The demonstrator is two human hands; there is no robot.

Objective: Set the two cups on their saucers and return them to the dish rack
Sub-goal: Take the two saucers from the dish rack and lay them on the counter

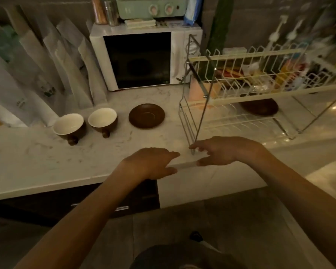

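Two brown cups with cream insides stand side by side on the marble counter, the left cup (pixel 68 126) and the right cup (pixel 102 120), handles toward me. A brown saucer (pixel 146 115) lies empty to their right. A second brown saucer (pixel 259 106) sits on the lower tier of the wire dish rack (pixel 246 90). My left hand (pixel 153 164) rests palm down on the counter's front edge, holding nothing. My right hand (pixel 219 150) lies beside it, fingers spread, fingertips near the rack's front left leg.
A white microwave (pixel 144 59) stands at the back with a green toaster oven (pixel 151 6) on top. White paper bags (pixel 37 74) lean at the back left. The rack's upper tier holds packets. The counter edge (pixel 66 183) drops to dark cabinets and floor.
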